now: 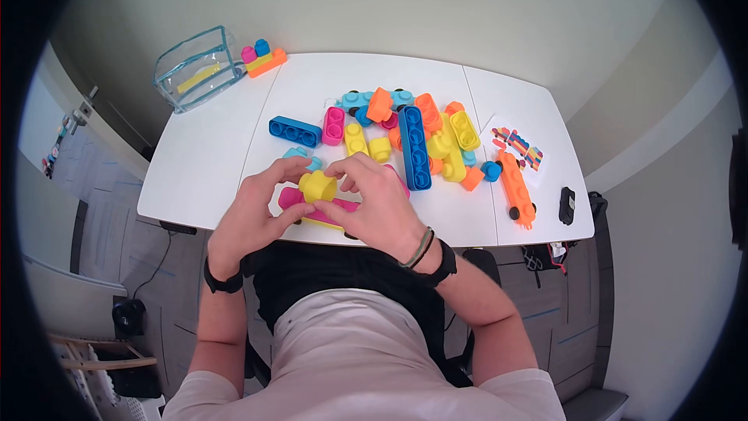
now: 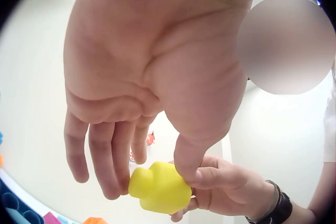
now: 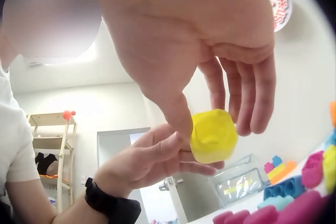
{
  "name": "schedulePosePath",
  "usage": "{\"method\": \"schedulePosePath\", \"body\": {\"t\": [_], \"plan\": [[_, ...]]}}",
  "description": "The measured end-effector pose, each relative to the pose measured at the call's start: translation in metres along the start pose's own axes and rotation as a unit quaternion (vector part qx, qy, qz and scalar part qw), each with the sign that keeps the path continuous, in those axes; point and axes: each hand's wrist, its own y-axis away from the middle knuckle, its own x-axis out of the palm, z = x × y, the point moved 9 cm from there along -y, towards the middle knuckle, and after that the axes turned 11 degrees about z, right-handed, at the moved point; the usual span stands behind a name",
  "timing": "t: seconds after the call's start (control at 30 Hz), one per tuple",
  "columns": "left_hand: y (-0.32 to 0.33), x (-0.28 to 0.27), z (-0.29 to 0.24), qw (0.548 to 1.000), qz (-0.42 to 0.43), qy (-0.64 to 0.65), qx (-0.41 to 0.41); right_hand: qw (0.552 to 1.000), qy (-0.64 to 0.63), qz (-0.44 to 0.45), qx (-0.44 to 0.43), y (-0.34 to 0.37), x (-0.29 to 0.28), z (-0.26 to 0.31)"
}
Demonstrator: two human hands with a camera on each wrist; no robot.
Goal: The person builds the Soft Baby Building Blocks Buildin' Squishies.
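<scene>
A yellow block with a rounded stud is held up between both hands, over a pink piece at the table's front edge. My left hand pinches it with thumb and fingers; in the left wrist view the yellow block shows its stud towards the left fingertips. My right hand has its thumb and index finger on the block's other side, the other fingers loosely bent. From the right wrist, the yellow block lies between that thumb and fingers. The hands partly cover the pink piece.
Loose blocks fill the middle of the table, among them a long blue block. An orange wheeled piece, a printed picture sheet and a black object lie right. A clear case stands back left.
</scene>
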Motion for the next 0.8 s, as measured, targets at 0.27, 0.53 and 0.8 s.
{"method": "schedulePosePath", "body": {"t": [0.27,0.53,0.8], "plan": [[0.0,-0.016,-0.004,0.998,-0.061,-0.01,0.032,0.997,-0.075,-0.022,0.008,-0.002,-0.006,-0.008],[0.002,-0.03,0.002,0.997,-0.064,-0.029,0.023,0.951,0.219,-0.063,0.207,0.011,-0.081,-0.072],[-0.007,-0.001,0.024,0.999,0.028,-0.036,-0.03,0.776,0.348,0.013,0.526,0.067,-0.162,-0.2]]}}
